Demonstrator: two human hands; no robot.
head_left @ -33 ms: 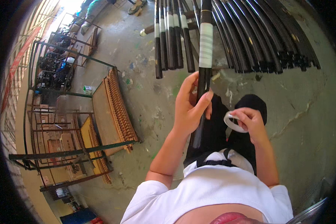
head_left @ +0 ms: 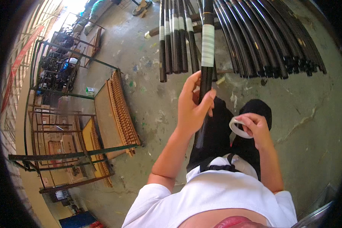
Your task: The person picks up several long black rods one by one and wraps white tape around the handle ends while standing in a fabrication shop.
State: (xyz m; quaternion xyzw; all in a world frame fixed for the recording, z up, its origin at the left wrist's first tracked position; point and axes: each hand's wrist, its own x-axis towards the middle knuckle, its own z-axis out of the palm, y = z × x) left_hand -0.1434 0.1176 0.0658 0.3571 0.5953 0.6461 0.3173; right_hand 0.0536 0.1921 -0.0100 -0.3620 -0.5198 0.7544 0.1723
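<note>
My left hand is wrapped around a long glossy black tube, with the thumb across its near side. The tube points away from me, and its near end lies over my dark trousers. Just beyond my fingers, a white banded wrap covers part of the tube. My right hand pinches the rim of a roll of whitish tape above my knee, apart from the tube.
Several black tubes with white bands lie ahead on the left, across a crosswise bar. A larger row of black tubes fans out at the far right. On the left, a metal rack holds ridged brown boards. Stained concrete floor surrounds me.
The held tube has shifted very slightly left in view, and the tape roll slightly to the right. Both hands keep the same grip.
</note>
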